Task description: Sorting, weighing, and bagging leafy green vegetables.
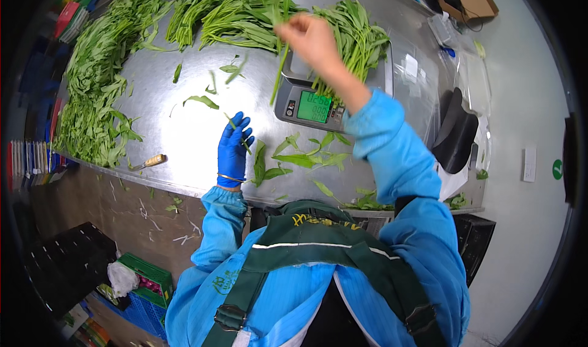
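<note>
My left hand [232, 151], in a blue glove with a band at the wrist, has its fingers curled around a short green stem [231, 121] above the metal table. My bare right hand [308, 41] grips a long leafy stalk [279, 78] upright, and is blurred. That stalk hangs in front of the left edge of a digital scale [287, 92] with a lit green display. A bunch of leafy greens [356, 39], resembling water spinach, rests on the scale's pan, its stems towards me. My right forearm hides part of the scale.
A large heap of greens [92, 80] lines the left side, with more bunches [243, 21] at the back. A wooden-handled knife [154, 160] lies near the front edge. Loose leaves [298, 159] lie before me. Clear plastic bags [413, 85] and a black object [455, 138] are at right.
</note>
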`<state>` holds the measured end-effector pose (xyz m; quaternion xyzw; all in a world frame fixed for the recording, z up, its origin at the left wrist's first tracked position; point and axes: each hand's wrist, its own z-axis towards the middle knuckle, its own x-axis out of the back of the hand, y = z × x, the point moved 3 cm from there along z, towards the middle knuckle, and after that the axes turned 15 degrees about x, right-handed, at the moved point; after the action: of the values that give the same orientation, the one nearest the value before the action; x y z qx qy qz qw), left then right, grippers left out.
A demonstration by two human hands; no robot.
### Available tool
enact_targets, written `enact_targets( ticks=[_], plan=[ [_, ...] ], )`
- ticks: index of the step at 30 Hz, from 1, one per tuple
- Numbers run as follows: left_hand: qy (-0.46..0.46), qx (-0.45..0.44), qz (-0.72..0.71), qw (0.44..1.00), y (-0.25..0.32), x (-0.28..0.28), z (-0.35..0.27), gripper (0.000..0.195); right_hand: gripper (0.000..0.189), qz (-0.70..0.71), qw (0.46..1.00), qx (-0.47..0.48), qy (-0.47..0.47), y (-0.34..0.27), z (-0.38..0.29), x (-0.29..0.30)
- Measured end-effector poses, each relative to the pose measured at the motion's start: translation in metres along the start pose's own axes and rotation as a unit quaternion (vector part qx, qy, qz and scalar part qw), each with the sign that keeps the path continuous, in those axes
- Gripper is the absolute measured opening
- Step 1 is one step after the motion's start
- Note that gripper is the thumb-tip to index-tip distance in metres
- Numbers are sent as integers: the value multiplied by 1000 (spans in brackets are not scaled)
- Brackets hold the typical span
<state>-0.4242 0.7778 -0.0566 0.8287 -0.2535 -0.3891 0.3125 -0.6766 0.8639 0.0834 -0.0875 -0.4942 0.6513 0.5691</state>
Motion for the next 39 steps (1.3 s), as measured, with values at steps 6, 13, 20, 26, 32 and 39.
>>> enact_targets(
  ticks=[6, 13, 20, 26, 32, 39],
  plan=[
    [-20, 39, 14, 999, -44, -22, 15, 40, 31, 108, 970, -171, -135, 12, -116, -82],
    [-34, 87, -116, 989, -54, -18, 10, 32, 35, 214, 957, -190, -42, 19, -163, -84],
    [-63, 84, -101, 989, -47, -28, 34, 39, 30, 106, 973, -133, -156, 6, -206, -84],
    [-104, 107, -22, 988, 17, -60, 42, 42, 19, 148, 965, -210, 50, -18, -152, -26],
    [72, -173, 314, 931, 65, 22, 165, 42, 27, 51, 975, -170, 132, 2, -92, 70],
    [280, -412, 499, 709, 199, 83, 323, 43, 45, -186, 978, -86, -46, -9, -61, 7]
  ],
)
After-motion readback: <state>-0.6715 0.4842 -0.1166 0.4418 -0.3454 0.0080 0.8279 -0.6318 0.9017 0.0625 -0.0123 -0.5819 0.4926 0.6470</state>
